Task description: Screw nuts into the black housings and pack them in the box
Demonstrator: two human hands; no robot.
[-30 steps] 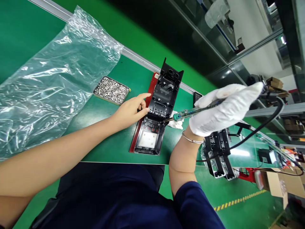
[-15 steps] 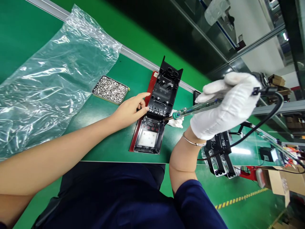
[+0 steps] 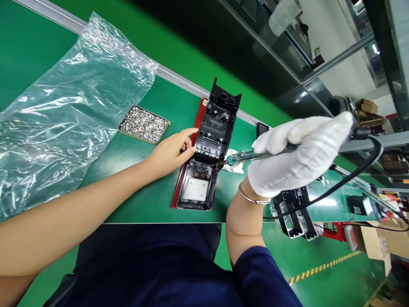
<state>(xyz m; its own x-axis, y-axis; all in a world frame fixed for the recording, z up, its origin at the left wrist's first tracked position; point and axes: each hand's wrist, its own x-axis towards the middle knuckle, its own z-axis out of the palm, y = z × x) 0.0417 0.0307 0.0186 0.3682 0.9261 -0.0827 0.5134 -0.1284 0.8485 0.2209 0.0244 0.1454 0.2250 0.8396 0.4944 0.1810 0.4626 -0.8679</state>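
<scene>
A black plastic housing (image 3: pixel 220 115) lies opened out on a red board (image 3: pixel 200 115), its lower half (image 3: pixel 183 198) holding a white plate (image 3: pixel 195 189). At its left edge is my left hand (image 3: pixel 172 149), bare, with forefinger and thumb stretched out and touching the edge; the other fingers curl under. My right hand (image 3: pixel 300 149), in a white glove, is wrapped round a soldering iron (image 3: pixel 244 157) with a clear, green-collared handle. The iron's tip meets the housing's right side near the fold. What lies right under the tip is too small to make out.
A shallow tray (image 3: pixel 123 131) of small metal nuts sits left of the housing, beside a large clear plastic bag (image 3: pixel 64 102). A crumpled white cloth (image 3: pixel 234 165) lies behind the iron. The black cable (image 3: pixel 345 179) loops past black frames (image 3: pixel 292 213) on the right.
My gloved fingers have straightened somewhat, and the iron's handle has tipped lower, nearer level. Its tip stays by the fold. My left hand keeps its place at the housing's edge.
</scene>
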